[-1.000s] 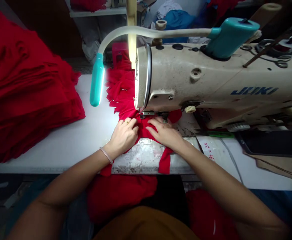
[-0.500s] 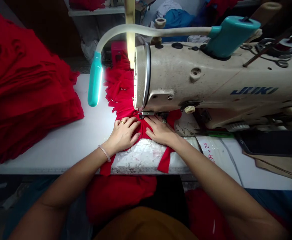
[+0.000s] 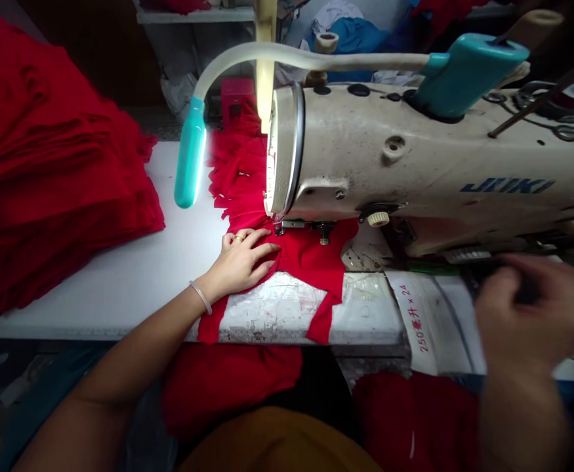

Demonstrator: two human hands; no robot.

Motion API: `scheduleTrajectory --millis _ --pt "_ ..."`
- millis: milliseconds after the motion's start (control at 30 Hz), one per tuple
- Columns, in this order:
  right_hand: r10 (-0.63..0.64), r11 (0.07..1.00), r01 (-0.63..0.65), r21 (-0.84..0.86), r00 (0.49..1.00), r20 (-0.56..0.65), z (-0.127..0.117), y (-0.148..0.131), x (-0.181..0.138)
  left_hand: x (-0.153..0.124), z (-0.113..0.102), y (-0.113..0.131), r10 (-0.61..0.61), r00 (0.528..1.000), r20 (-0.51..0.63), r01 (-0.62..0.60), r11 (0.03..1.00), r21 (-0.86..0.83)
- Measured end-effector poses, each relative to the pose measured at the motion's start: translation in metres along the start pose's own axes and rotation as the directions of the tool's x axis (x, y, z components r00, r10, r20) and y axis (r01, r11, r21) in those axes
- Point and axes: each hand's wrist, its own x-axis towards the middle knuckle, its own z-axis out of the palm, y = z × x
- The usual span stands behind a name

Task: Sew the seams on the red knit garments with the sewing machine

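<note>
My left hand [image 3: 240,262] lies flat, fingers apart, pressing on a red fabric piece [image 3: 311,255] beside the presser foot [image 3: 279,228] of the sewing machine [image 3: 355,151]. The fabric runs under the foot. Two red strips of it hang toward the table's front edge. My right hand [image 3: 537,308] is off the cloth, at the right side below the machine arm, smeared by motion. Its fingers look curled, but whether they hold anything cannot be made out. It covers much of the spot where a dark phone lay.
A tall stack of red cloth [image 3: 60,170] stands on the white table [image 3: 139,275] at the left. A lit teal lamp [image 3: 191,157] bends over from the machine. More red pieces [image 3: 240,164] heap behind the needle. Red cloth [image 3: 232,387] also lies below the table edge.
My right hand has let go of the fabric by the presser foot and swung to the right. My left hand stays on the cloth. The view has shifted slightly.
</note>
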Motion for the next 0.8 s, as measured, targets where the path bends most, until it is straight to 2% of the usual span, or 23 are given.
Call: scheduleTrajectory --millis 67,133,300,433,500,533,600,633,667,700,733,767,800 --pt "0.092 0.987 -0.058 -0.149 0.970 0.226 -0.007 0.038 0.001 0.004 -0.003 -0.001 -0.023 1.000 0.013 0.023 1.000 -0.004" --pt "0.113 0.977 -0.033 -0.211 0.920 0.376 -0.005 0.056 -0.002 0.007 -0.005 -0.003 -0.048 0.998 0.028 0.048 0.999 -0.006" --pt "0.073 0.970 0.017 -0.242 0.930 0.360 0.009 0.056 -0.015 0.013 -0.007 -0.006 -0.066 0.997 0.038 0.066 0.998 0.001" --pt "0.122 0.971 -0.027 -0.236 0.909 0.398 0.004 0.051 -0.013 0.009 -0.005 -0.005 -0.048 0.998 -0.027 0.048 0.999 -0.008" --pt "0.139 0.970 -0.039 -0.241 0.901 0.412 -0.005 0.034 -0.013 0.002 -0.007 -0.001 -0.036 0.994 -0.101 0.032 0.999 -0.040" --pt "0.120 0.974 -0.033 -0.223 0.914 0.388 -0.009 0.019 -0.015 -0.002 -0.009 0.000 -0.026 0.991 -0.130 0.018 0.998 -0.063" --pt "0.052 0.995 -0.019 -0.099 0.936 0.347 -0.009 -0.022 -0.023 -0.010 -0.012 0.002 -0.009 0.993 -0.121 -0.001 0.997 -0.083" --pt "-0.009 1.000 0.001 0.023 0.949 0.316 -0.004 -0.046 -0.027 -0.012 -0.013 0.000 -0.006 0.997 -0.078 0.000 0.998 -0.066" --pt "-0.038 0.984 -0.040 0.171 0.902 0.430 0.007 -0.070 -0.030 -0.012 -0.012 -0.004 -0.013 1.000 -0.029 0.012 0.999 -0.031" --pt "-0.118 0.955 -0.072 0.288 0.800 0.589 0.022 -0.092 -0.032 -0.010 -0.011 -0.010 -0.035 0.999 0.010 0.035 0.999 0.019" --pt "-0.233 0.923 -0.060 0.379 0.698 0.677 0.041 -0.110 -0.031 -0.004 -0.010 -0.017 -0.074 0.997 0.027 0.072 0.995 0.073" --pt "-0.276 0.909 -0.061 0.413 0.654 0.705 0.063 -0.124 -0.027 0.004 -0.009 -0.027 -0.124 0.992 0.021 0.120 0.986 0.118" --pt "-0.248 0.913 -0.083 0.398 0.663 0.706 0.085 -0.133 -0.021 0.014 -0.008 -0.037 -0.176 0.984 0.002 0.174 0.974 0.147"
